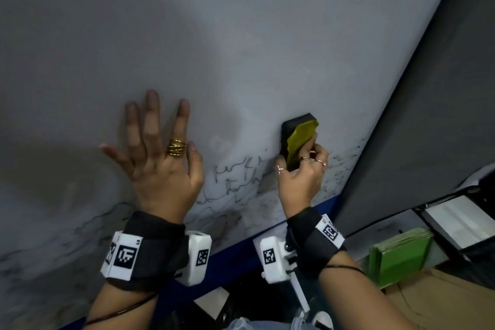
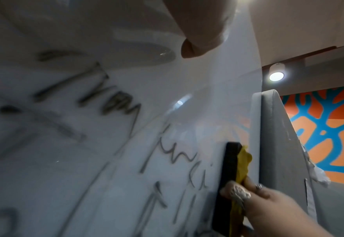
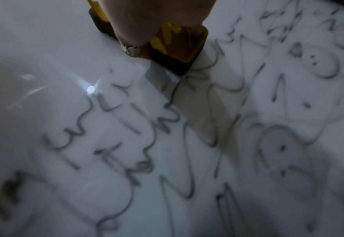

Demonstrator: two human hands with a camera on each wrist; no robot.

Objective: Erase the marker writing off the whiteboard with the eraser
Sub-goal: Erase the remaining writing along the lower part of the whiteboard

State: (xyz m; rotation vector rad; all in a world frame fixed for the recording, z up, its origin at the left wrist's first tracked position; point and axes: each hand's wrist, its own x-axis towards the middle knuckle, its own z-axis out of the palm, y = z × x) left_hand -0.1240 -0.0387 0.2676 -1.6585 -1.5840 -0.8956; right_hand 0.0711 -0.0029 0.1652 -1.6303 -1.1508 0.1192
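A large whiteboard [image 1: 241, 35] fills the head view, its upper part wiped to a grey haze. Black marker writing [image 1: 235, 185] covers the lower band; it also shows as writing [image 2: 116, 109] in the left wrist view and writing [image 3: 167, 144] in the right wrist view. My right hand [image 1: 302, 169] grips a black eraser with a yellow back [image 1: 300, 136] and holds its black face against the board just above the writing. The same eraser [image 2: 234, 168] [image 3: 173, 48] appears in both wrist views. My left hand [image 1: 158, 147] lies flat on the board, fingers spread, left of the writing.
A blue frame edge [image 1: 267, 238] runs along the board's lower side. A grey panel [image 1: 428, 115] stands right of the board. Below right are a green box [image 1: 399, 252], a brown carton [image 1: 442, 300] and a white-topped device [image 1: 460, 222].
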